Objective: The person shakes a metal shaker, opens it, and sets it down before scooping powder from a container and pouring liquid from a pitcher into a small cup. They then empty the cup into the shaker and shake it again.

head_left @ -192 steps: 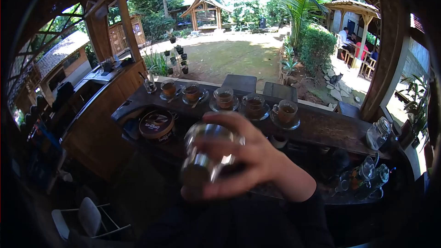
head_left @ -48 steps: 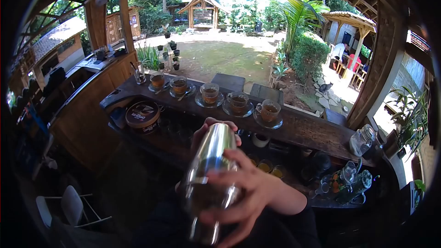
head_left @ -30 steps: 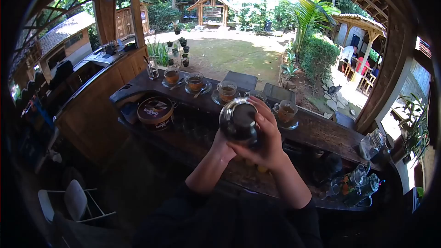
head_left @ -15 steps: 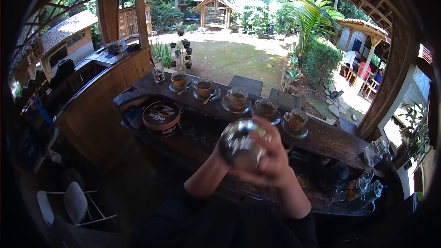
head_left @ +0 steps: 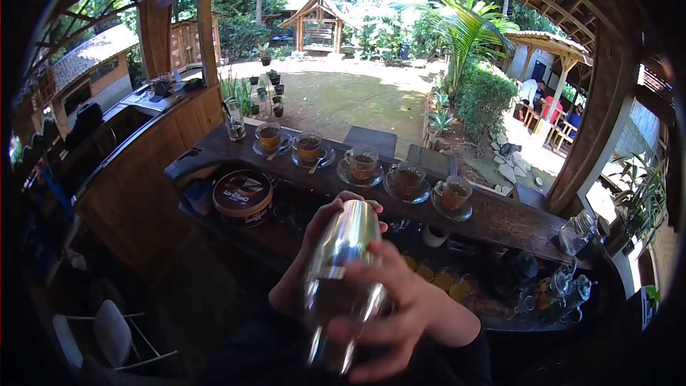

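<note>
A shiny metal cocktail shaker (head_left: pixel 344 243) is tilted in front of my chest, its narrower end pointing away toward the counter. My left hand (head_left: pixel 323 220) is wrapped round that far end, fingertips showing past its edge. Around the wider near part curl the fingers of my right hand (head_left: pixel 396 287), a little blurred by motion. Beyond the shaker, several glass cups of brownish drink stand on glass saucers along the wooden counter (head_left: pixel 511 223); the nearest ones are a middle cup (head_left: pixel 362 164) and a right cup (head_left: pixel 454 193).
A round chocolate tub (head_left: pixel 243 196) sits on the lower shelf at left. Small glasses with yellow content (head_left: pixel 443 280) stand below the counter. Glass jars and pitchers (head_left: pixel 563 292) crowd the right. A white folding chair (head_left: pixel 113 332) is at lower left. People sit outside.
Both hands have swung the shaker down and toward me, and it now shows lengthwise instead of end-on. The view has shifted slightly. The cups stay in place.
</note>
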The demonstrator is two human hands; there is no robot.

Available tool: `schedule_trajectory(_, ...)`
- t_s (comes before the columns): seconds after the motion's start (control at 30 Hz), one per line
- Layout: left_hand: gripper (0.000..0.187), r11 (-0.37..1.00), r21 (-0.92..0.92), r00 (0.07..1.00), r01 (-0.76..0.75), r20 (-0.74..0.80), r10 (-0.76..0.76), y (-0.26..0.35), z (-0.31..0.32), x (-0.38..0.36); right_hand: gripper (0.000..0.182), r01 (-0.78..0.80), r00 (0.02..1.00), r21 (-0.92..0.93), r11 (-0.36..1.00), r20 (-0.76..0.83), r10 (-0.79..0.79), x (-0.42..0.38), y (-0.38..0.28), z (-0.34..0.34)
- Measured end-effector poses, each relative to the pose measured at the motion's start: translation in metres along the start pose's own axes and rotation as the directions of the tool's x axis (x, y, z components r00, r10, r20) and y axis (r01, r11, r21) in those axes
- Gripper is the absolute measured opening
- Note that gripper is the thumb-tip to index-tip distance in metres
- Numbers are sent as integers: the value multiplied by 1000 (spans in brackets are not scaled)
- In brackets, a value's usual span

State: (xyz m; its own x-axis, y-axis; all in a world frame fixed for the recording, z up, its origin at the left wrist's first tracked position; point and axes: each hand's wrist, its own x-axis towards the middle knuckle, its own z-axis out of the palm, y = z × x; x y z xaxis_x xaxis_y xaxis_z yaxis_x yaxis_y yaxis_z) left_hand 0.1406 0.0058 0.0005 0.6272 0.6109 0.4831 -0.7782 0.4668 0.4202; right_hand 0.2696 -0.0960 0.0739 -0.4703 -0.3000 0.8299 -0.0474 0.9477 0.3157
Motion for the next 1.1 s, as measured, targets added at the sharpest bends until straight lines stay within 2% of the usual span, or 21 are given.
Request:
schedule_trajectory(0.03,35,998,7,989,-56,141,54,1,22,-2,50,15,996,-11,1000,86,-14,3,-14,0)
schedule_trajectory(0.1,33,996,33,987,-85,137,80,0,25,-4,53,97,995,-64,993,4,-97,-4,-4,8)
schedule_trajectory(0.17,34,996,-71,952,62,-294,-80,-6,-4,-8,63,-194,981,44,980,-4,194,-28,12,5)
schedule_trajectory(0.2,35,926,-362,994,107,29,-104,-26,-65,-5,68,-405,912,77,911,-32,408,-41,23,8)
schedule_trajectory(0.23,36,992,-112,975,-65,-221,39,-28,-40,-15,70,-536,826,112,836,-136,548,-51,32,12)
schedule_trajectory(0.3,39,992,35,979,-118,-160,122,-29,-21,-11,67,-584,738,207,785,-267,620,-47,32,15)
schedule_trajectory(0.37,39,878,-447,980,172,-9,-197,-33,-60,-14,62,-338,935,108,935,-76,347,-25,22,3)
schedule_trajectory(0.4,37,996,-66,996,-56,-70,51,-22,-13,-11,57,-132,991,32,991,4,132,-15,14,5)
schedule_trajectory(0.5,33,1000,-30,959,-7,282,15,-13,4,2,53,-32,996,-64,997,76,37,6,-21,9)
schedule_trajectory(0.57,35,993,-104,999,50,16,-49,-16,-12,-2,60,-40,999,-75,996,-22,39,-11,7,13)
schedule_trajectory(0.6,36,953,-294,944,73,-289,-161,-22,-17,0,68,-189,982,-77,979,5,190,-25,23,8)
schedule_trajectory(0.63,35,747,-626,957,223,288,-44,-42,-42,-9,77,-332,941,-84,939,34,336,-39,35,5)
schedule_trajectory(0.7,34,999,-47,975,-25,-223,14,-34,-38,-8,87,-536,827,34,843,-178,533,-62,49,15)
schedule_trajectory(0.77,35,937,-345,975,-63,181,132,-37,-16,-12,78,-337,940,-12,941,-58,336,-38,31,8)
schedule_trajectory(0.8,35,980,-196,998,-37,47,47,-27,-13,-11,68,-290,954,-5,957,73,290,-22,13,4)
schedule_trajectory(0.83,35,999,-50,994,14,-106,-20,-12,-11,-11,63,-124,992,-58,991,-9,124,-11,-3,18)
schedule_trajectory(0.9,37,999,33,965,-22,263,13,1,-3,-12,55,-9,999,-66,998,50,12,2,-27,20)
schedule_trajectory(0.97,34,994,105,999,-43,24,41,5,17,-17,56,56,997,-75,996,-50,-60,0,-16,26)
schedule_trajectory(1.03,35,994,-79,910,72,-403,-98,5,23,-22,60,-123,981,30,992,-150,126,-20,8,32)
schedule_trajectory(1.07,34,935,233,871,-268,-356,338,-22,32,-30,62,-336,941,87,938,-11,338,-29,18,20)
schedule_trajectory(1.1,33,911,-405,997,72,33,-64,-9,1,-24,63,-462,860,178,869,-152,488,-35,27,29)
